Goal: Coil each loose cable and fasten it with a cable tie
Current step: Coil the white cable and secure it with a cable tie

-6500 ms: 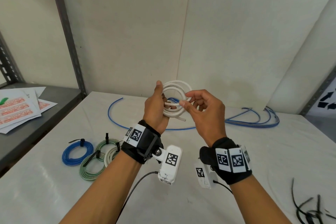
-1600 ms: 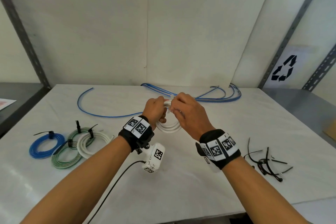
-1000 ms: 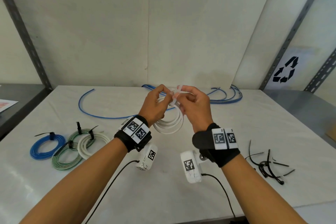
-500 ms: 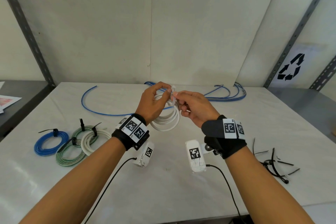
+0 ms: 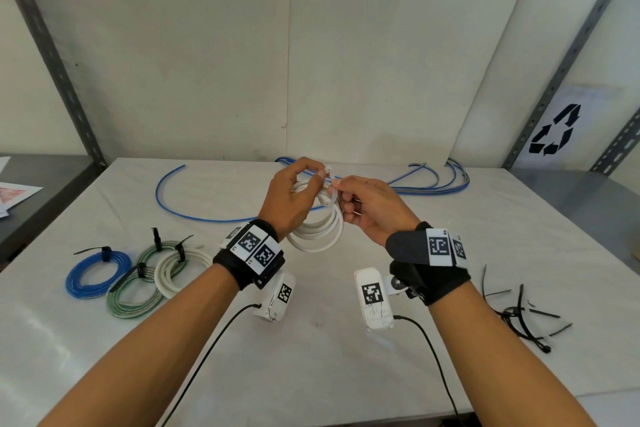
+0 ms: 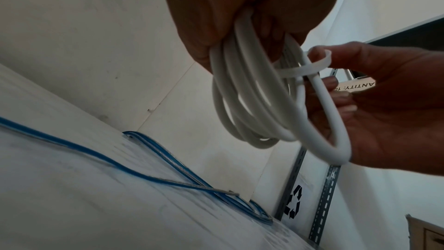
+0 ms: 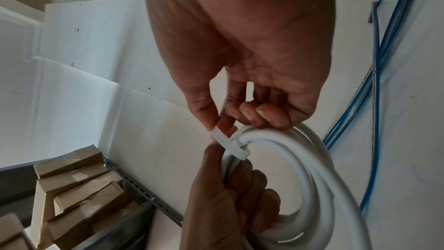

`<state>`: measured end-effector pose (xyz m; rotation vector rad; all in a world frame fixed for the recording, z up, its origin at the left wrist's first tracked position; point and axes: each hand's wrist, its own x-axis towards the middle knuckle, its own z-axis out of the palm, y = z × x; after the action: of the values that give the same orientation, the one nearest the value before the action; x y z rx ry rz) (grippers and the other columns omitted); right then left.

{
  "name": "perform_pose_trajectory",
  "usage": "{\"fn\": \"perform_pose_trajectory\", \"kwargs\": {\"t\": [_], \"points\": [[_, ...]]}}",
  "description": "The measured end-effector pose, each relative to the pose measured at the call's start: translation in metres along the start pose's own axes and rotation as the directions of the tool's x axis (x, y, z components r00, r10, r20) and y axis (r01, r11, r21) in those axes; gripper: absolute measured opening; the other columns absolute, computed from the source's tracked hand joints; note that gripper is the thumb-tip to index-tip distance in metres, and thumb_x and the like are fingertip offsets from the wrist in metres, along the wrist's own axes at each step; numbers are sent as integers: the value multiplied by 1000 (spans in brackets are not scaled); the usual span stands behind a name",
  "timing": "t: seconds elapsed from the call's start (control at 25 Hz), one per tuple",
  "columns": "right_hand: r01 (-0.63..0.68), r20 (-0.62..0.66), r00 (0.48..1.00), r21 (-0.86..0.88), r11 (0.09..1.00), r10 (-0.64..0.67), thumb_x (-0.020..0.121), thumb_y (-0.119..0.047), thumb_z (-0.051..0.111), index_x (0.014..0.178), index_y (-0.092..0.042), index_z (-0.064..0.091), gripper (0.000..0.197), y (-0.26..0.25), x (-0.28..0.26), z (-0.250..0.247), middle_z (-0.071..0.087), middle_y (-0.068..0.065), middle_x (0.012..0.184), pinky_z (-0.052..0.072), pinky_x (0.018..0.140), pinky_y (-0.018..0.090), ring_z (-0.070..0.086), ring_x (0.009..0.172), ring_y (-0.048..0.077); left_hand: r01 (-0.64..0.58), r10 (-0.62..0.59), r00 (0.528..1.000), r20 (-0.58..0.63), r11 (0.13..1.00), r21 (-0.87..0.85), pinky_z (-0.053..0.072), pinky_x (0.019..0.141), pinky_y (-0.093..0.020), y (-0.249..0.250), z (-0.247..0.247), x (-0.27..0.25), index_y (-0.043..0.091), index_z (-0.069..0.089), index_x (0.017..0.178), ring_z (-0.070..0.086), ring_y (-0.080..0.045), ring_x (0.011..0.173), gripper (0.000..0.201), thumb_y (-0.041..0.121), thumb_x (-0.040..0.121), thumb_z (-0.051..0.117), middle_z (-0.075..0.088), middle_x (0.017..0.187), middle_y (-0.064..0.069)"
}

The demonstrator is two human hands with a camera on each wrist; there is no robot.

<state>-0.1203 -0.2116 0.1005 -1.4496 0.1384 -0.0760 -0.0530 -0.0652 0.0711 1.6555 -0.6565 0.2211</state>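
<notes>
White cable coil held in the air while a white cable tie is looped round its top

The left hand clamps the gathered turns, so the coil hangs below its fist and, I judge, cannot spring apart; the tie wraps the bundle just beside that grip, its strap pinched between thumb and forefinger of the right hand, probably for threading or pulling tight. Three tied coils lie on the table well left of both hands, spare black ties to the right

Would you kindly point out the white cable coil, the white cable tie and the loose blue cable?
white cable coil (image 5: 320, 237): head view, lower loops.
white cable tie (image 7: 231, 144): right wrist view, strap.
loose blue cable (image 5: 162, 201): head view, left bend.
</notes>
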Motion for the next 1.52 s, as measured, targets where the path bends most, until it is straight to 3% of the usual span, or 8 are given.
{"fn": "perform_pose_trajectory", "kwargs": {"t": [0.28,0.48,0.64,0.76,0.92,1.12,1.28,1.52], "points": [[-51,-28,998,17,999,51,95,-17,65,78,-11,65,18,0,-1,-2,43,-2,63,37,56,25,39,56,12,-41,40,999,10,997,60,42,59,-25,-3,1,-1,14,68,97,56,1,57,12,20,100,59,68,75,9],[-104,-39,994,33,994,106,94,-21,66,75,-14,67,20,-1,4,-2,42,-5,59,33,56,24,39,55,11,-62,59,998,35,995,74,53,81,-32,-3,-3,2,16,70,102,69,-12,85,14,25,99,60,73,93,6],[-86,-71,993,40,995,89,94,-20,65,69,-19,73,27,-2,4,0,41,-5,59,33,58,25,38,56,10,-66,63,997,49,996,53,54,77,-36,-2,-4,2,16,70,101,69,-16,78,13,26,97,62,73,86,5],[-24,-102,994,38,999,28,95,-17,66,79,-12,75,19,-1,4,2,42,-6,55,34,58,25,38,56,10,-112,106,992,66,990,90,55,75,-44,-2,-3,0,18,70,98,68,-27,74,12,27,97,63,72,83,0],[68,-133,988,-94,993,-80,97,-26,66,89,-10,75,20,6,9,3,54,-3,63,36,59,25,41,59,10,-113,107,992,63,988,107,55,76,-40,0,-6,2,17,70,97,68,-19,77,12,27,97,63,73,85,1],[53,-145,987,-119,991,-70,94,-35,69,100,-9,77,28,2,13,-6,65,0,82,37,57,23,48,63,10,-70,65,991,117,997,35,42,56,-15,10,-7,0,7,68,96,54,-1,54,12,18,98,62,66,71,6],[69,-173,982,-37,997,-75,92,-22,71,98,-8,75,16,-2,15,-11,60,-3,70,36,58,23,50,65,10,44,-34,981,192,998,-50,29,43,-23,17,-3,-4,9,65,95,30,-19,45,15,23,99,61,42,55,-6],[194,-291,926,-175,965,-239,94,-23,69,88,-10,73,15,-1,22,-6,61,-1,73,44,57,11,54,68,10,180,-144,956,257,975,-126,19,45,-23,27,-4,-3,12,58,81,20,-13,44,24,13,103,48,29,50,7]]}}
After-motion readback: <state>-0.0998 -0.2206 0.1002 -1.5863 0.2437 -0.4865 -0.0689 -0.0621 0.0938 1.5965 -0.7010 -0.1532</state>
